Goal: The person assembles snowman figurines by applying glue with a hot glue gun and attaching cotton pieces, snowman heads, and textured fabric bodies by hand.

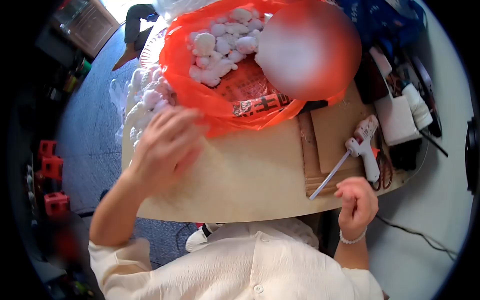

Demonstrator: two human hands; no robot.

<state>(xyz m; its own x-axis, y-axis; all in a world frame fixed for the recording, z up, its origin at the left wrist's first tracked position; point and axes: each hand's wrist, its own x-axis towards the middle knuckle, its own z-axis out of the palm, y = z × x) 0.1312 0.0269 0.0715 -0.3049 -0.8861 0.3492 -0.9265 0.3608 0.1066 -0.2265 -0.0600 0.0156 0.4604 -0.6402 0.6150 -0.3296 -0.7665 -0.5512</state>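
My left hand [172, 142] hovers over the left part of the table, close to the near edge of an orange plastic bag [187, 112]. Motion smears its fingers, so I cannot see whether they grip anything. Beside it, along the table's left edge, lies a heap of white knitted-looking pieces [152, 97]. Inside the open bag are several small white stuffed pieces [220, 47]. My right hand [357, 205], with a beaded bracelet [353, 239] at the wrist, is curled near the table's front edge; nothing shows in its fingers. Just beyond it rests a white glue gun [367, 147] with a glue stick [330, 175].
Under the glue gun lies brown cardboard [332, 130], with scissors [385, 172] alongside. A white box [397, 117] and a blue bag [385, 20] stand at the right. A round blurred patch covers the bag's far right. Another person's leg [135, 37] shows at upper left.
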